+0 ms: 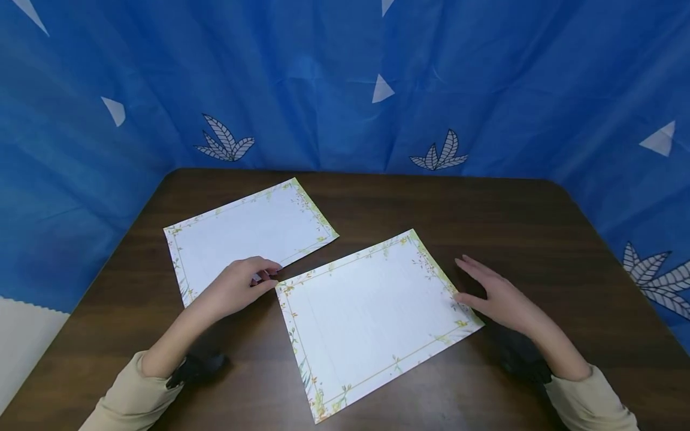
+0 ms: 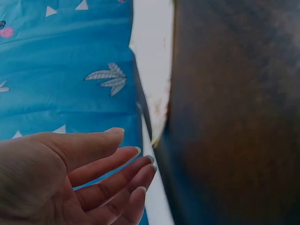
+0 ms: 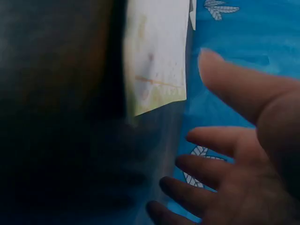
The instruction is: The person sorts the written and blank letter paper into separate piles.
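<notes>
1. Head view. Left hand [image 1: 237, 287]: fingers loosely bent, thumb apart from them, nothing seen in its hold. The thumb tip lies right at the left corner of the front sheet [image 1: 372, 311]; whether it touches cannot be told.
2. Head view. The front sheet, white with a floral border, lies between the two hands on the dark desk [image 1: 485, 221]. The rear sheet [image 1: 242, 227], similarly bordered, lies beyond the left hand and partly behind it, its near edge passing behind the fingertips.
3. Head view. Right hand [image 1: 501, 299]: fingers extended, thumb spread well away, no hold on anything. The thumb tip is at the front sheet's right border; the other fingertips point past that edge, above the desk. Contact unclear.
4. Head view. Light sleeves [image 1: 587, 398] sit behind both wrists; a blue curtain [image 1: 323, 78] with leaf prints and white shapes hangs beyond the hands and desk.
5. Left wrist view. Palm visible, fingers gently curved, no paper pinched. A sheet corner shows just beyond the fingertips, with another white strip behind them.
6. Right wrist view. Fingers separated, thumb wide, palm bare. A blurred bordered sheet corner appears beyond the thumb, apart from it in this view.
</notes>
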Demonstrator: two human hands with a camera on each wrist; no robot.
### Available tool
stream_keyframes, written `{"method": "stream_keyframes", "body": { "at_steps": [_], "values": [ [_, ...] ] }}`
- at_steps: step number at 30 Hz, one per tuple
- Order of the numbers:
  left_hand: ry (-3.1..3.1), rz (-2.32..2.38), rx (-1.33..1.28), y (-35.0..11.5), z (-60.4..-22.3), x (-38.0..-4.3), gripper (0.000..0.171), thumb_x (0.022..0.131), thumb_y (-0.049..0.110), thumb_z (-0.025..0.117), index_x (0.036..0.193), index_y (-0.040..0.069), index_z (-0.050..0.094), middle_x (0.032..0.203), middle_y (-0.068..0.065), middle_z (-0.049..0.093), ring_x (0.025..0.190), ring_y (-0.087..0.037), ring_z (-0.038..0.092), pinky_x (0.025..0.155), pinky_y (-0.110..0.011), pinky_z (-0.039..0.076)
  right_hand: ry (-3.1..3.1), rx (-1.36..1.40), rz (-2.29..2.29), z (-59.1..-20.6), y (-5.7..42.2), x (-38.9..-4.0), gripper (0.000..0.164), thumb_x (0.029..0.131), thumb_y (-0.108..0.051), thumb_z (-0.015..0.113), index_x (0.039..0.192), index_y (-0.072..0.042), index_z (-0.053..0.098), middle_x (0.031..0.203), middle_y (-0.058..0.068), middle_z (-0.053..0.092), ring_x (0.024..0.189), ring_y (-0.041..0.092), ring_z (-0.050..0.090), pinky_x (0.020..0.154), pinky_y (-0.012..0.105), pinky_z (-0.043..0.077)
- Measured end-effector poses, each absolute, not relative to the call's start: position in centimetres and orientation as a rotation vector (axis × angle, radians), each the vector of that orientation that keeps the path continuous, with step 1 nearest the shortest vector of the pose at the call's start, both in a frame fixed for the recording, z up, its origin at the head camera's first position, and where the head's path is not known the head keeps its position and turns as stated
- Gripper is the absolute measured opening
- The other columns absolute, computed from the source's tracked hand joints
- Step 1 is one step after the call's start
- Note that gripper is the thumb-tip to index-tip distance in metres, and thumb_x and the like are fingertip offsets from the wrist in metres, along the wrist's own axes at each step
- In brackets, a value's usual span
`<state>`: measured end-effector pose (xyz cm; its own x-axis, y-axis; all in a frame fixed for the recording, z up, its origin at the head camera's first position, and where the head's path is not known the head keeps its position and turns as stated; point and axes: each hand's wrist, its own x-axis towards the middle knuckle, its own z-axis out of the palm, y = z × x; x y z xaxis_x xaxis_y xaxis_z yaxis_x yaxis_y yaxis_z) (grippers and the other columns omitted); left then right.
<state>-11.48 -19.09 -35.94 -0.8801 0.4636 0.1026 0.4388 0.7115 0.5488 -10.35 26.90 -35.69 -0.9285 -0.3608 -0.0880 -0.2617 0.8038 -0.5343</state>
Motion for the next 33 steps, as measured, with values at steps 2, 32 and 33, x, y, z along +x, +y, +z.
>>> {"method": "stream_keyframes", "body": {
  "at_steps": [2, 32, 33],
  "values": [
    [2.859, 0.897, 0.766, -18.9, -36.2, -11.5, 0.025, 0.086, 0.003, 0.066, 0.110, -0.003, 0.065, 0.096, -0.006, 0.063, 0.082, -0.020, 0.057, 0.069, -0.036, 0.049, 2.736, -0.514, -0.754, -36.0, 27.5, -9.5, 0.083, 0.085, -0.040, 0.067, 0.144, 0.003, 0.028, 0.147, 0.028, 0.019, 0.131, 0.049, 0.018, 0.094, 0.067, 0.025],
    [2.693, 1.046, 0.764, -18.4, -36.7, -10.9, 0.026, 0.091, 0.007, 0.060, 0.116, -0.002, 0.064, 0.115, -0.012, 0.060, 0.089, -0.020, 0.060, 0.071, -0.031, 0.049, 2.736, -0.646, -0.624, -38.1, 28.2, -7.8, 0.088, 0.085, -0.043, 0.064, 0.148, -0.001, 0.018, 0.151, 0.024, 0.009, 0.136, 0.043, 0.001, 0.099, 0.067, 0.011],
    [2.688, 1.042, 0.771, -18.4, -36.6, -10.9, 0.026, 0.092, 0.007, 0.060, 0.116, -0.002, 0.064, 0.118, -0.014, 0.059, 0.092, -0.020, 0.060, 0.072, -0.031, 0.049, 2.736, -0.648, -0.625, -38.1, 28.2, -7.8, 0.088, 0.086, -0.042, 0.064, 0.148, -0.001, 0.018, 0.151, 0.024, 0.009, 0.136, 0.044, 0.001, 0.099, 0.067, 0.011]
  ]
}}
